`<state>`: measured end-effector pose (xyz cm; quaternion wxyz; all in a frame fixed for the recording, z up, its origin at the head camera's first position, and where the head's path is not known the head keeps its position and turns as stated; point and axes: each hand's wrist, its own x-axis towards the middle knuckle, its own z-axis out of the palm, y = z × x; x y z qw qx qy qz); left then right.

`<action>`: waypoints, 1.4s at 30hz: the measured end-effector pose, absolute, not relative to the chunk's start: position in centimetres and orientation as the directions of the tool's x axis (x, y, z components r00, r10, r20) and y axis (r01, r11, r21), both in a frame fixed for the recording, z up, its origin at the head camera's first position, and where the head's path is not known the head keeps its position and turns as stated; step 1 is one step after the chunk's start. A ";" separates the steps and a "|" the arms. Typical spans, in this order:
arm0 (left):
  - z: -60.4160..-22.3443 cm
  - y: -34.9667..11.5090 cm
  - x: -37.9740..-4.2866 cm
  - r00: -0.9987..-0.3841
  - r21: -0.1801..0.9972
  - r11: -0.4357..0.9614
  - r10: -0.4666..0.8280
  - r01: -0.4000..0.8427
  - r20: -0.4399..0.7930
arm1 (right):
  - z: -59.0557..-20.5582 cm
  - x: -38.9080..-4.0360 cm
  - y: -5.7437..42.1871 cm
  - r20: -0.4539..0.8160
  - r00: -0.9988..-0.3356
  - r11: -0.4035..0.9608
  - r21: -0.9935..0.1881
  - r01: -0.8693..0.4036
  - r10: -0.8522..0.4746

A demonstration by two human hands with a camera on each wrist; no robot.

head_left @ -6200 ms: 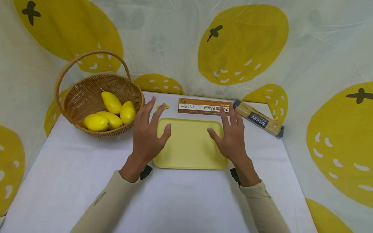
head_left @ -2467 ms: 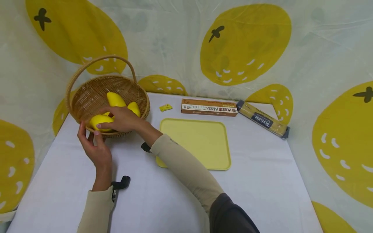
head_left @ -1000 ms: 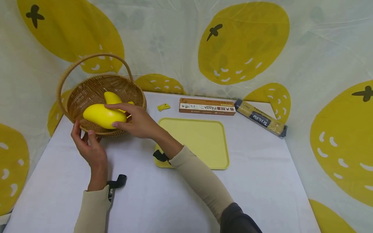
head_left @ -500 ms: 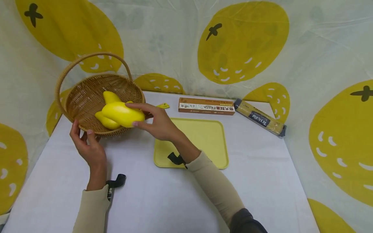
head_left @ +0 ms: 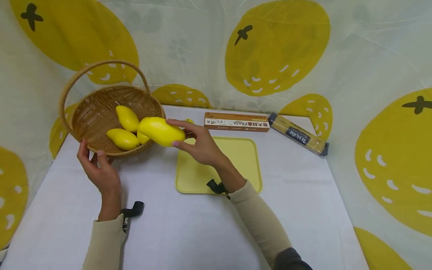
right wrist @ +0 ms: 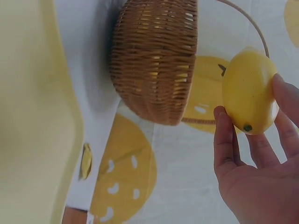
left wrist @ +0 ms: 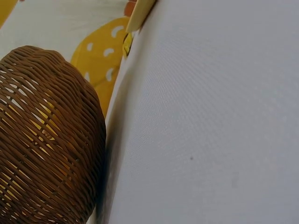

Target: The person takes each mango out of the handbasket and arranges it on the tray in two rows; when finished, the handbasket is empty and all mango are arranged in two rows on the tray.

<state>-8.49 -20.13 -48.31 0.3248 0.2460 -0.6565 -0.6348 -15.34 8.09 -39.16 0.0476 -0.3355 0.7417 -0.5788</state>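
My right hand [head_left: 202, 146] holds a yellow mango [head_left: 161, 131] between thumb and fingers, in the air just past the right rim of the wicker basket [head_left: 98, 108]. In the right wrist view the mango [right wrist: 250, 91] shows its dark stem end, and the fingers [right wrist: 225, 144] curl about it. Three more mangoes [head_left: 127, 118] lie in the basket, one partly hidden behind the held one. My left hand [head_left: 101, 172] grips the basket's front rim at the left. The left wrist view shows the basket's woven side [left wrist: 51, 140] but no hand.
A pale yellow tray [head_left: 219, 180] lies mid-table, partly under my right forearm. Behind it are a brown pasta box [head_left: 237, 122] and a spaghetti packet [head_left: 298, 135]. A small yellow wrapper [head_left: 189, 121] is partly hidden by the right hand. A fruit-print curtain hangs behind.
From above the tray, both hands went to the basket. My left hand took its rim; my right hand picked a mango out and has carried it rightward past the rim.
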 end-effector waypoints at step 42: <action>-48.7 -20.5 -8.6 -0.679 0.991 0.049 -0.725 0.122 0.119 | -48.1 -19.1 14.9 -0.053 -0.898 0.389 -0.911 -0.136 -0.437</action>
